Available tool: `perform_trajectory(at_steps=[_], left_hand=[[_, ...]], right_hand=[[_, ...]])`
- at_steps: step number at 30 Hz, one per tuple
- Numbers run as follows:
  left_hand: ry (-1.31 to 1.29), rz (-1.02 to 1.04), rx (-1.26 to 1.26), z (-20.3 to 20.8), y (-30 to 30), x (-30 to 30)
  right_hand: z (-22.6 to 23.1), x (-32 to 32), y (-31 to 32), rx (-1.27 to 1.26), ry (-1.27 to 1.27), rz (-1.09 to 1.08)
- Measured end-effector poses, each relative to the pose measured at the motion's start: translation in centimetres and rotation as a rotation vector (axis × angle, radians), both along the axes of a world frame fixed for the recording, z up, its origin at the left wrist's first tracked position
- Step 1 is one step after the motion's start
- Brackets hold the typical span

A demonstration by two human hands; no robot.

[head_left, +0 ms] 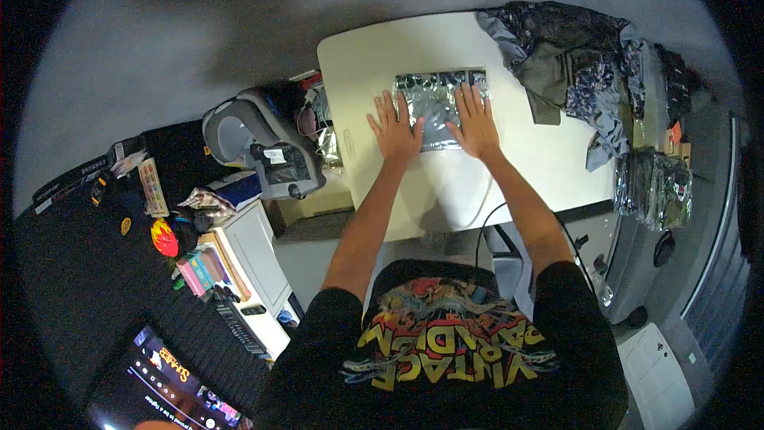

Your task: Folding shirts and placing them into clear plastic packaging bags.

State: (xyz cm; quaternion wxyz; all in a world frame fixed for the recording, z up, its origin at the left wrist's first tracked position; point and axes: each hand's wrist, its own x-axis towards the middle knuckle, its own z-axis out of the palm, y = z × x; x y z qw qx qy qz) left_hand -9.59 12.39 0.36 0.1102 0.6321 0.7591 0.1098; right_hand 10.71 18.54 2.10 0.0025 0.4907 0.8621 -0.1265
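A shiny, clear plastic package (438, 111) with something dark and grey inside lies flat on the white table (366, 60). Its far edge shows a dark strip. My left hand (395, 129) rests on its left side, fingers spread and pointing away from me. On the right side lies my right hand (477, 125), flat, with its fingers stretched out. Neither hand grips anything. What the package holds is hard to make out through the glare.
Dark and grey patterned clothes (569, 56) are heaped along the table's right side. Several clear-wrapped packages (652, 187) hang or lie beyond that edge. A grey child car seat (267, 147) stands to the left, near a white cabinet (253, 251). A dark cable (480, 239) runs by the near edge.
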Motion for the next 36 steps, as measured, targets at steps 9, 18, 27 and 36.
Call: perform_trajectory(at_steps=[9,18,27,36], left_hand=[[-0.103,0.282,0.116,1.9,-2.5,1.5],[-0.565,0.641,-0.139,2.7,-3.3,1.5],[-1.362,0.255,0.190,23.8,-1.8,4.0],[-0.567,0.196,-0.003,8.0,-9.0,-3.3]], right_hand=[[2.7,-1.1,-1.6,0.038,0.093,-0.067],[4.5,-3.4,-5.9,-0.069,0.213,0.010],[10.5,-1.2,-5.0,-0.705,1.182,-0.656],[-5.2,10.7,-7.9,-0.359,1.015,-0.981]])
